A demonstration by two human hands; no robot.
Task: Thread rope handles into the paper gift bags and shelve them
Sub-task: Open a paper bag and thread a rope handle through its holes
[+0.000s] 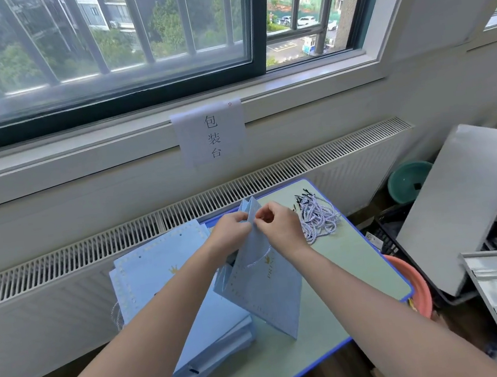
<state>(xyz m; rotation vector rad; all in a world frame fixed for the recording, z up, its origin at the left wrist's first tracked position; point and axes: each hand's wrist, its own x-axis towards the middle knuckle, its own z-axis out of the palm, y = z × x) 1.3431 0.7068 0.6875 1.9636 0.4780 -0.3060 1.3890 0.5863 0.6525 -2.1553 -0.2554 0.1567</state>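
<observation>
With your left hand (230, 230) gripping the top of the upright gift bag (264, 282) mid-table, and your right hand (276, 222) pinching the rope handle (257, 260) end, feed straight through the hole

Paper sign (210, 133) under barred window (99, 34), teal basin (407, 181), orange basin (418, 286)
</observation>
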